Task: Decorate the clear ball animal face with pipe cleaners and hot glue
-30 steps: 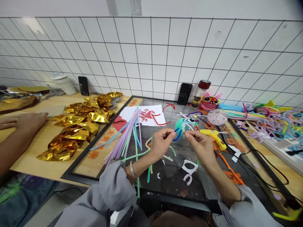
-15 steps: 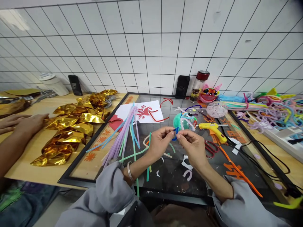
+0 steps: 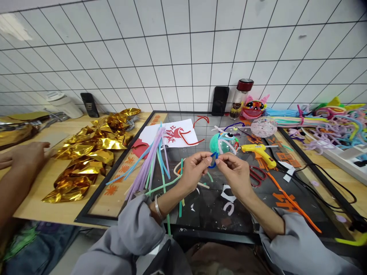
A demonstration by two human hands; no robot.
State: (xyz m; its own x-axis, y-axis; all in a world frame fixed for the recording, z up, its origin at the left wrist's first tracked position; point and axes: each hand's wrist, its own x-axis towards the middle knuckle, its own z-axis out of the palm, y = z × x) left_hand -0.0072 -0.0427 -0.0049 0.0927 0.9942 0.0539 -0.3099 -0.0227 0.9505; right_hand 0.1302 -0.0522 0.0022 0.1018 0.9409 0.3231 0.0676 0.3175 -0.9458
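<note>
Between my fingertips is a short blue pipe cleaner [image 3: 212,165], bent into a small loop. My left hand [image 3: 195,170] pinches one side of it and my right hand [image 3: 235,172] pinches the other. Just beyond the hands sits a round fish-like figure [image 3: 223,144], wound with green pipe cleaner and fitted with a big eye. A yellow hot glue gun [image 3: 259,152] lies to its right, its front end close to the figure. Red-handled scissors [image 3: 257,176] rest beside my right hand, partly hidden by it.
A bundle of pastel pipe cleaners [image 3: 149,162] lies left of my hands, near a white sheet with a red print [image 3: 183,130]. Gold foil pieces [image 3: 94,158] and another person's hand [image 3: 28,156] are at left. Black cables [image 3: 312,179], a power strip [image 3: 344,164] and a bottle [image 3: 241,98] stand right.
The blue pipe cleaner now shows as a more open loop between my fingers. The other person's hand at left has drawn back from the gold foil. The view has shifted slightly.
</note>
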